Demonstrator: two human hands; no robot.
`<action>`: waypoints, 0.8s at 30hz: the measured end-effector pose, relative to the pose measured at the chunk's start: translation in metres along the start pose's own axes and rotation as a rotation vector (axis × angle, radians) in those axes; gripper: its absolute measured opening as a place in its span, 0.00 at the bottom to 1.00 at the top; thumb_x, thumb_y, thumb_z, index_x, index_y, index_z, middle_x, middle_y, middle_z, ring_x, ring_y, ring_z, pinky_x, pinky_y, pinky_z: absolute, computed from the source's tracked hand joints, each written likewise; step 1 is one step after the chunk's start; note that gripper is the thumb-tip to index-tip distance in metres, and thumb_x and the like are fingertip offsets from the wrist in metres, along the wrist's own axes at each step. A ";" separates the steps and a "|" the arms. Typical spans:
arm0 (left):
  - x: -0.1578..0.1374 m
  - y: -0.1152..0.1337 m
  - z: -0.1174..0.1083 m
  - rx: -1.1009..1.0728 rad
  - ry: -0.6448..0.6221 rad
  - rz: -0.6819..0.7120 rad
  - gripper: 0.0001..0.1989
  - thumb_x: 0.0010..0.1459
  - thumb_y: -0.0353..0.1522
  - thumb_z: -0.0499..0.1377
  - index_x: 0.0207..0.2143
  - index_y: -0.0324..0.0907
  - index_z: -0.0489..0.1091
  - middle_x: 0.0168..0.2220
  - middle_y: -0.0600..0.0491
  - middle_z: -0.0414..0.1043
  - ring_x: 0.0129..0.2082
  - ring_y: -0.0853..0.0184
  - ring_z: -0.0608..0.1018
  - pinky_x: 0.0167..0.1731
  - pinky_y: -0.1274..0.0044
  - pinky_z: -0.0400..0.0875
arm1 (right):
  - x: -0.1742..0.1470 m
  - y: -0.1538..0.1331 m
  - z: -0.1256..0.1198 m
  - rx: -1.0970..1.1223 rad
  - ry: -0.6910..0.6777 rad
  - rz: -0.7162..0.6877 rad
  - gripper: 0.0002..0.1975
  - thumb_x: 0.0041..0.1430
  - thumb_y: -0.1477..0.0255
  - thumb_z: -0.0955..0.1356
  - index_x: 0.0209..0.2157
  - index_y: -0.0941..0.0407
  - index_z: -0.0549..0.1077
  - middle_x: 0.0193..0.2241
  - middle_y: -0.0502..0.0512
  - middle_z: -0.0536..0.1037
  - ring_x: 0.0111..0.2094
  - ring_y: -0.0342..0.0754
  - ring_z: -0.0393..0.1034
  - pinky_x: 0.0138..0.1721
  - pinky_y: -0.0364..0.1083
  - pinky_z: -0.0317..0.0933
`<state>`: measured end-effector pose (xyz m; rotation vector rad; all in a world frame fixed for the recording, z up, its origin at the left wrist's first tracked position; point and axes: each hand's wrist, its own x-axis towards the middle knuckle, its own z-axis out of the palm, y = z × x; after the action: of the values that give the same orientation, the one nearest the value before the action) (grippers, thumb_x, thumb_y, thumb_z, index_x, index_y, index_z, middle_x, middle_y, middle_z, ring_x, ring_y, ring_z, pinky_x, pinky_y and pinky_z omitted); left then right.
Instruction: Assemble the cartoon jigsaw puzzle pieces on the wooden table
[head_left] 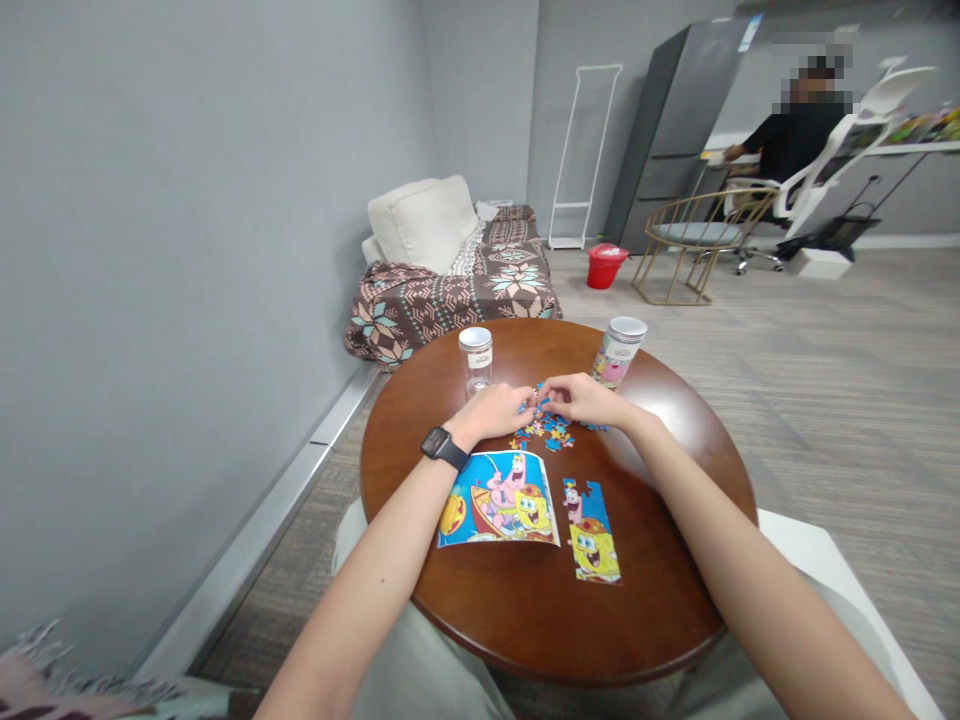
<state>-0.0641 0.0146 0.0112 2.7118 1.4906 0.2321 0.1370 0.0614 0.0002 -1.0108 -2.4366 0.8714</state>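
Note:
My left hand (502, 412), with a dark watch on its wrist, reaches into a pile of loose jigsaw puzzle pieces (553, 432). Its fingers are bent close together, and whatever lies in them is hidden. From the other side my right hand (581, 400) comes to the same pile, thumb and fingers pinched at a small blue puzzle piece (545, 402). Nearer to me lies a cartoon picture sheet (499, 505) with a pink starfish and a yellow sponge figure. To its right sits a joined strip of puzzle (592, 535) with a notched upper edge.
A clear jar (475, 362) with a silver lid stands behind my left hand. Another lidded jar (619, 352) with a cartoon label is behind my right. The round brown table (510, 625) stands near a blanket-covered sofa (450, 300). A person (802, 140) sits at the back right.

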 end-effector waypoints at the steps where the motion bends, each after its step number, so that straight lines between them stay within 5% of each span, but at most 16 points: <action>1: 0.000 0.000 0.000 0.004 -0.003 -0.003 0.14 0.62 0.38 0.50 0.43 0.44 0.71 0.35 0.48 0.78 0.35 0.60 0.80 0.32 0.76 0.67 | 0.000 0.001 0.001 0.033 0.008 0.001 0.11 0.54 0.67 0.66 0.35 0.59 0.74 0.18 0.47 0.70 0.20 0.42 0.63 0.27 0.42 0.58; 24: -0.002 0.002 -0.004 0.048 0.012 -0.013 0.18 0.65 0.40 0.48 0.54 0.46 0.64 0.36 0.48 0.78 0.36 0.59 0.80 0.33 0.75 0.69 | -0.002 -0.007 -0.001 0.228 0.008 0.042 0.14 0.52 0.72 0.66 0.43 0.59 0.67 0.29 0.54 0.80 0.24 0.43 0.70 0.24 0.41 0.64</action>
<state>-0.0641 0.0123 0.0147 2.7419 1.5358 0.2150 0.1351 0.0566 0.0051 -0.9816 -2.2531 1.1269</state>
